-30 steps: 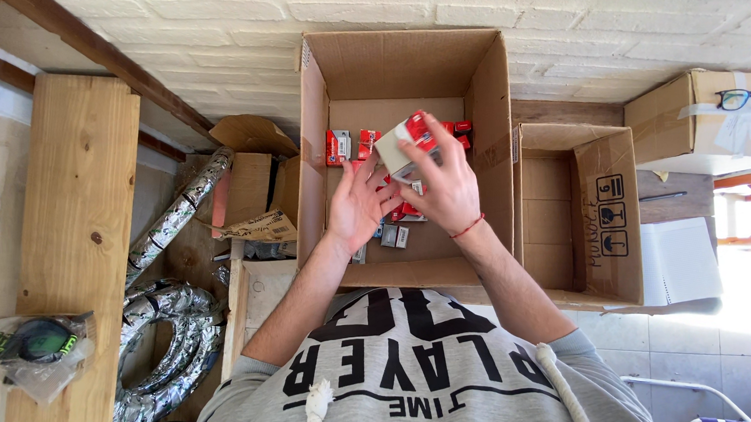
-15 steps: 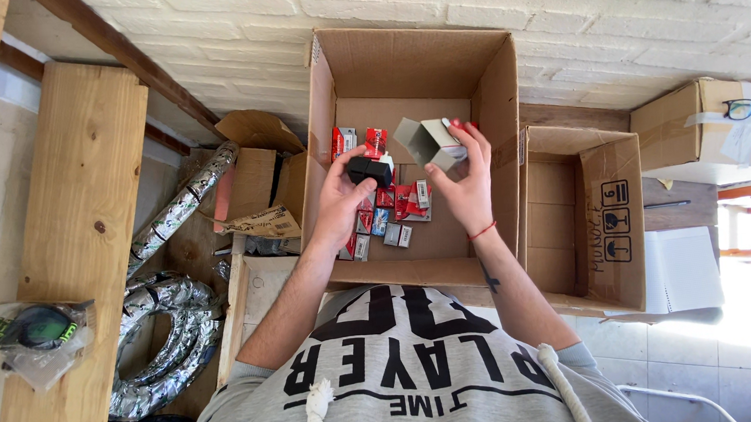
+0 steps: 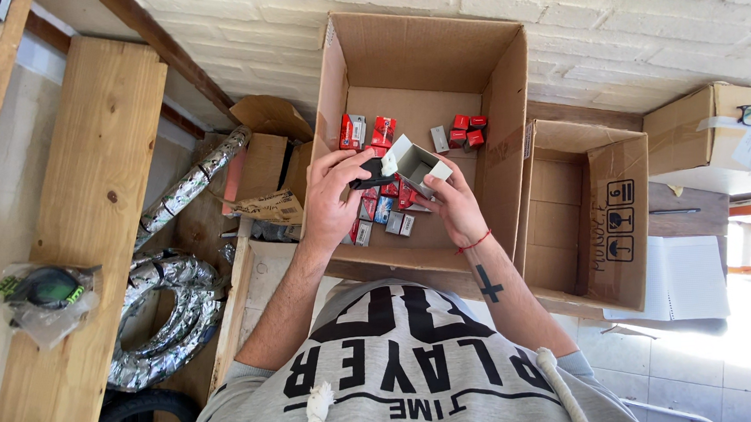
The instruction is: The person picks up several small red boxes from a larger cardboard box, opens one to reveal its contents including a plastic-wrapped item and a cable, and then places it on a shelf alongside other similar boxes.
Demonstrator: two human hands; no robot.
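Two hands are raised over the large cardboard box (image 3: 423, 75): a small open carton (image 3: 418, 162) is gripped by the right hand (image 3: 456, 205), a black part (image 3: 371, 174) (shape unclear) is pinched by the left hand (image 3: 333, 203) at its mouth.
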